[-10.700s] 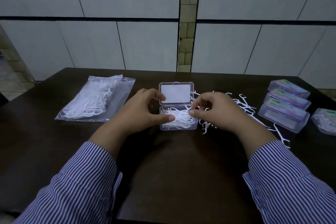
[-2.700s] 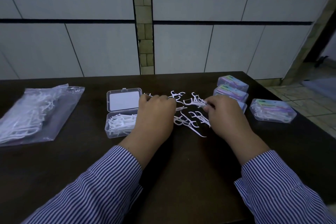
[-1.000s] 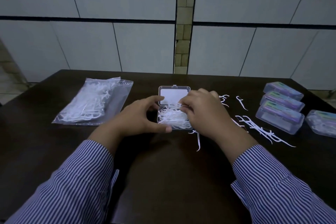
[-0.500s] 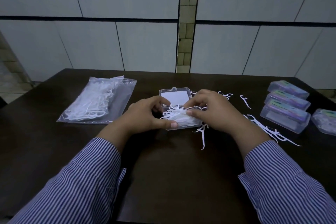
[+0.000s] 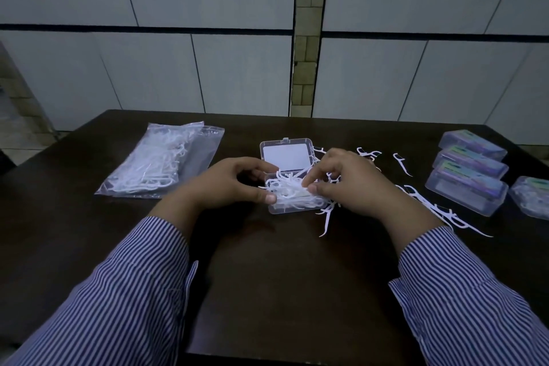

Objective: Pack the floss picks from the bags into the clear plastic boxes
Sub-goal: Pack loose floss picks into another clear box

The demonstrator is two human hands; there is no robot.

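An open clear plastic box [image 5: 294, 208] sits mid-table, its lid [image 5: 286, 154] laid back flat. A heap of white floss picks [image 5: 288, 190] overfills it. My left hand [image 5: 234, 184] holds the box's left side, thumb on the front corner. From the right, my right hand [image 5: 347, 184] pinches the picks on top of the heap between thumb and forefinger. Loose picks [image 5: 439, 211] lie scattered to the right. A clear bag of floss picks [image 5: 160, 160] lies at the left.
Three closed, filled boxes [image 5: 466, 184] stand in a row at the far right, with another box [image 5: 531, 197] at the frame edge. The dark table [image 5: 282, 276] ends near a tiled wall behind.
My right hand brought picks from the loose pile to the box and now works them down into the heap. My left hand stays on the box.
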